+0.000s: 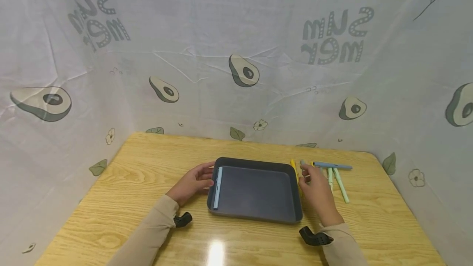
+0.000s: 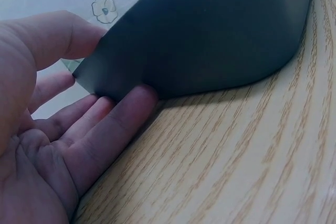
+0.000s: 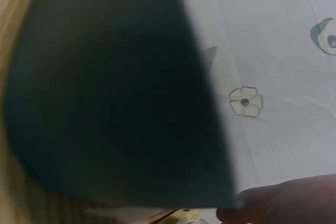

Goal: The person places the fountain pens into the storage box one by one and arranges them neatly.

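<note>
Wooden table (image 1: pixel 148 163): left fingers (image 2: pixel 113 132) are loosely touching a tray (image 1: pixel 258 192); beside right fingers (image 1: pixel 311 170), grip unclear, pens (image 1: pixel 338 166) are lying, likely light, best pinched mid-barrel.

Blurry dark tray (image 3: pixel 115 93) fills L/ctr. R hand (image 3: pixel 286 203) partly visible btm R, by tray's corner. Flower-print cloth (image 3: pixel 294 140) bkgd.

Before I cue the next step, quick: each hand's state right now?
Left hand: open, touching the left side of the dark grey rectangular tray.
Right hand: near the slim yellow pen; whether it grips anything cannot be told.
</note>
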`<state>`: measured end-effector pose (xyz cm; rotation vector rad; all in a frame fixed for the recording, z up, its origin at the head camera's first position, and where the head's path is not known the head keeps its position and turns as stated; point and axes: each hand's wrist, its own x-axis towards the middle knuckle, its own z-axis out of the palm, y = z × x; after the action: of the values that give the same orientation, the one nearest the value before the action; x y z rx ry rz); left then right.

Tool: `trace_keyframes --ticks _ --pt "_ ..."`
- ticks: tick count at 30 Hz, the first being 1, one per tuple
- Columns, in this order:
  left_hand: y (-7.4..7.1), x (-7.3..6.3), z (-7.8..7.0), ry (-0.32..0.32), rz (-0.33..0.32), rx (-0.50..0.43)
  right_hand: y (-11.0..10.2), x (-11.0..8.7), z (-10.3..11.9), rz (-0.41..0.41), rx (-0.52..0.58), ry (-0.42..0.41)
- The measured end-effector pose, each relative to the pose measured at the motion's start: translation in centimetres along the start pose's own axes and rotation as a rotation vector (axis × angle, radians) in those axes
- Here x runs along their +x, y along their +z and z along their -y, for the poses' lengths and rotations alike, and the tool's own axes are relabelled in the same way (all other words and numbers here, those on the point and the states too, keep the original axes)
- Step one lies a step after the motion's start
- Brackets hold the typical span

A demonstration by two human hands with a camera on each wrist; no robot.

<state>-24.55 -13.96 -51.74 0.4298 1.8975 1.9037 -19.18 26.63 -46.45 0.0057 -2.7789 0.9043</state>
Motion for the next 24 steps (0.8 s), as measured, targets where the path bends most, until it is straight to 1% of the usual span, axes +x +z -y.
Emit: trace_keyframes --ticks 7,14,19,24 --pt "0.0 -0.1 -0.2 0.000 -0.002 -0.006 0.8 -0.1 -0.8 0.074 -0.082 0.047" --pt "0.1 0.0 0.0 0.000 -0.003 -0.003 1.1 -0.2 -1.4 0.090 -0.134 0.083" --pt "0.3 0.0 0.1 -0.002 -0.007 -0.007 0.2 -0.6 -1.7 0.118 -0.150 0.110" --pt "0.2 0.1 0.0 0.008 -0.009 0.003 -1.2 -0.8 -1.3 0.206 -0.158 0.167"
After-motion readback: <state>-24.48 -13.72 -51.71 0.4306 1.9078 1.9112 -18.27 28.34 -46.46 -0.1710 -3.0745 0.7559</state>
